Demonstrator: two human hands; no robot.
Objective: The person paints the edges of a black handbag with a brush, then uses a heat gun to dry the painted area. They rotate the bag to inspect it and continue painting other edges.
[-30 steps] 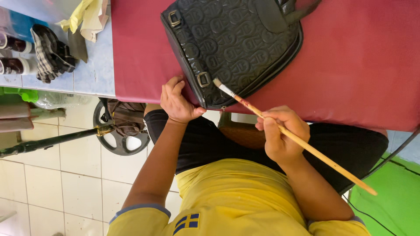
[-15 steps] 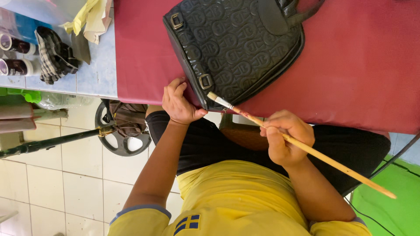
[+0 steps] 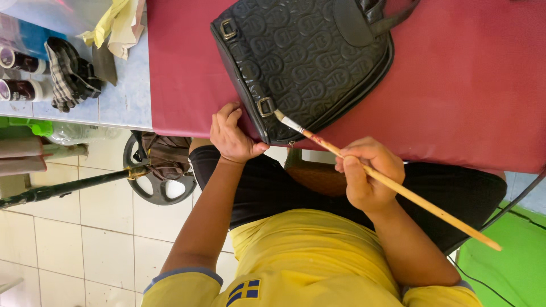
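A black embossed handbag (image 3: 307, 57) lies on a dark red table top (image 3: 455, 85), one corner reaching the near edge. My left hand (image 3: 232, 135) grips that corner of the bag, thumb beneath it. My right hand (image 3: 367, 173) holds a long wooden paintbrush (image 3: 398, 190) by the middle of its handle. The pale bristle tip (image 3: 280, 115) touches the bag's edge beside a metal buckle (image 3: 265, 107). My lap in dark trousers and a yellow shirt fill the lower part of the view.
Left of the red top, a pale blue surface (image 3: 122, 96) carries two dark bottles (image 3: 20, 74), a checked cloth (image 3: 71, 74) and yellow rags (image 3: 114, 25). Below are a white tiled floor, a black wheel (image 3: 162, 179) with a bar, and a green mat (image 3: 509, 267).
The brush tip has shifted in small strokes along the bag's edge by the buckle. My left hand has kept its hold on the bag's corner.
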